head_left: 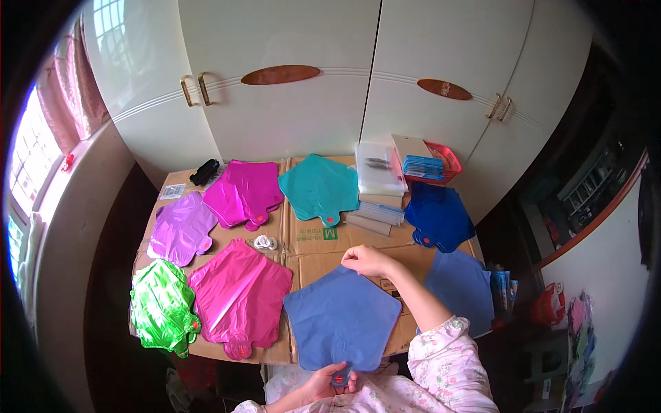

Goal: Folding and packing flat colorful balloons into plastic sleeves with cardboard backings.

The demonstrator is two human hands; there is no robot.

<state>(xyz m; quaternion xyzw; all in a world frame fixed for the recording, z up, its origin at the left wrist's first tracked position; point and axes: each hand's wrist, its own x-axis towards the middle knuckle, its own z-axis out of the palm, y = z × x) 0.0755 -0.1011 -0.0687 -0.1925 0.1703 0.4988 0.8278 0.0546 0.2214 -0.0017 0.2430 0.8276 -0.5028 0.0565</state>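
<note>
A flat, uninflated five-sided blue foil balloon [342, 316] lies stretched over the front edge of the table in front of me. My right hand [370, 261] reaches across to its far corner, with thumb and fingers closed in a pinch there. At the near end, my left hand [329, 383] grips the rounded tab, which carries a red dot; the fingers curl around it. Just left is a pink foil balloon [241, 296]. Another stack of the same blue balloons [461, 292] lies to the right, partly behind my right forearm.
Cardboard [303, 251] covers the table. Around it lie green [162, 303], lilac [180, 227], magenta [242, 193], teal [319, 186] and dark blue foil balloons [441, 215]. White rolls [264, 242], clear bags [380, 168] and a red basket [447, 162] stand farther back, before a white cabinet [275, 34].
</note>
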